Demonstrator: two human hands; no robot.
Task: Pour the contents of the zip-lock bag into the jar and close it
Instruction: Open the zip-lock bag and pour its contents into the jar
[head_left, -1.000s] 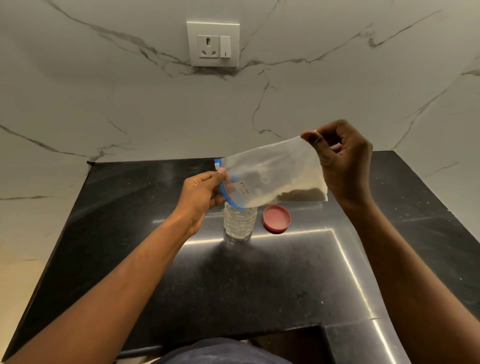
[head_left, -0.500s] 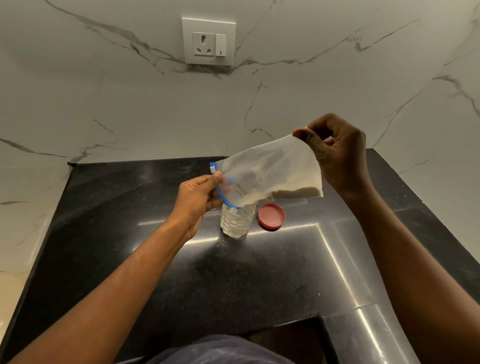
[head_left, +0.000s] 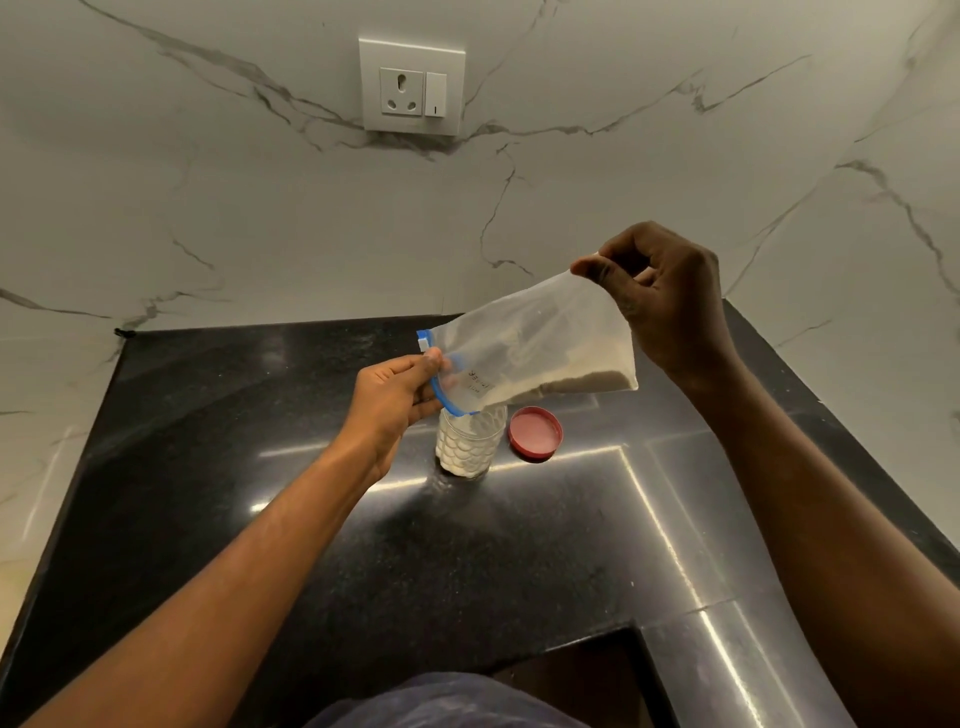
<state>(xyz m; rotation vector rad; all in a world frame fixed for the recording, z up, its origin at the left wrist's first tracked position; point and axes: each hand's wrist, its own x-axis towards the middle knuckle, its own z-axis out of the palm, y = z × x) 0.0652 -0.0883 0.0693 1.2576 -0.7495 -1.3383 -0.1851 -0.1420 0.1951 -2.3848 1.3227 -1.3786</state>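
- Since the earlier frames the right hand (head_left: 670, 306) has lifted the sealed end of the bag higher, so the zip-lock bag (head_left: 535, 353) now slopes more steeply down to its blue mouth, and pale contents that were not in the jar (head_left: 471, 441) before now fill most of it.
- Black stone surface (head_left: 363, 545): unchanged; jar and lid stand where they did, near the back.
- Zip-lock bag: held in the air between both hands, mouth directly over the jar's opening, some pale grain or powder left along its lower edge. Thin, limp film, likely light and slippery; best taken by pinching the far corner and the stiffer zip strip, as now.
- Left hand (head_left: 395, 400): closed on the blue zip edge, thumb and fingers pinching it beside the jar mouth.
- Right hand: closed in a pinch on the upper far corner.
- Jar: clear, upright, open, probably light and easy to tip if nudged.
- Red lid (head_left: 535, 434): flat on the surface just beside the jar, not yet fitted.
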